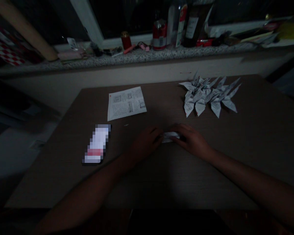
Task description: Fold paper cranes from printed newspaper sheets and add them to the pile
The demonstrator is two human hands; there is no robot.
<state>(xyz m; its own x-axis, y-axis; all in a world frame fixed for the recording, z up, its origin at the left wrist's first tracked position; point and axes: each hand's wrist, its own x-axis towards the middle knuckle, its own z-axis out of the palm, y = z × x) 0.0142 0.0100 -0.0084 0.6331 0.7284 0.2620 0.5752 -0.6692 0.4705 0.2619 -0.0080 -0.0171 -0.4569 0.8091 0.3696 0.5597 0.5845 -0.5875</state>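
Note:
A small folded piece of paper (170, 137) lies at the middle of the brown table, between my two hands. My left hand (148, 140) grips its left end with curled fingers, and part of that end is hidden. On the other side my right hand (192, 138) pinches the paper between thumb and fingers. Beyond my right hand sits a cluster of several folded paper cranes (205, 96) with pointed wings. A flat printed sheet (126, 103) rests past my left hand. The light is dim, so the creases are hard to make out.
A lit phone (97, 143), its screen blurred, lies on the table (235, 182) to the left. Along the granite sill (137, 57) behind stand a red can (159, 35), a clear bottle (176, 24), a dark bottle (192, 27) and a small jar (125, 40).

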